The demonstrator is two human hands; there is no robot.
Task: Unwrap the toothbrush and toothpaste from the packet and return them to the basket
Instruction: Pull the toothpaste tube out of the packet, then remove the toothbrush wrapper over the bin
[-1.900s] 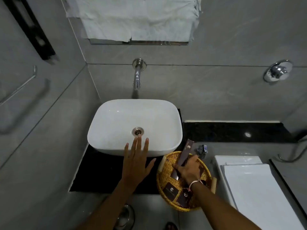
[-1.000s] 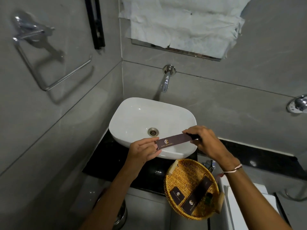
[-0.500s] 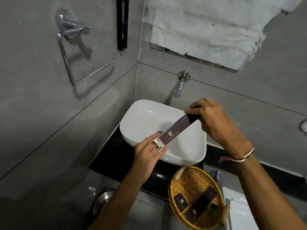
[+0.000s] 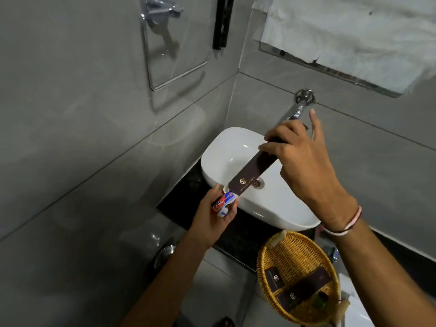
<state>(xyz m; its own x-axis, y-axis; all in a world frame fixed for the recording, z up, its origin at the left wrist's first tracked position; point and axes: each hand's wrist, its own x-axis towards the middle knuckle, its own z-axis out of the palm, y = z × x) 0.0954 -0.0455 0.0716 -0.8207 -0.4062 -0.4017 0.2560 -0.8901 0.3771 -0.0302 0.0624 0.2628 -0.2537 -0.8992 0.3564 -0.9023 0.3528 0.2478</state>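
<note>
**A:** ok going left to right, what's on the far left? I see a towel ring (image 4: 175,47) on the grey wall and not much else.

**B:** yep. Next over is the left hand (image 4: 213,217), fingers curled shut around a small red, white and blue toothpaste tube (image 4: 224,201). Thumb sits on the near side of the tube, the other fingers wrap under it, and the tube's upper end pokes out past the fingertips toward the packet.

**A:** and the packet itself?

**B:** long dark brown packet (image 4: 253,173), tilted, low end right at the tube, high end going up to the right. It hangs over the white sink (image 4: 236,147). The right hand (image 4: 304,166) pinches the upper end, thumb and first fingers closed on it, one finger sticking out straight near the tap (image 4: 300,103).

**A:** toothbrush?

**B:** can't tell, something pale shows at the packet's low mouth but it's too small.

**A:** the basket?

**B:** wicker basket (image 4: 266,253) sits lower right on the dark counter (image 4: 184,197), a few more brown packets inside.
</note>
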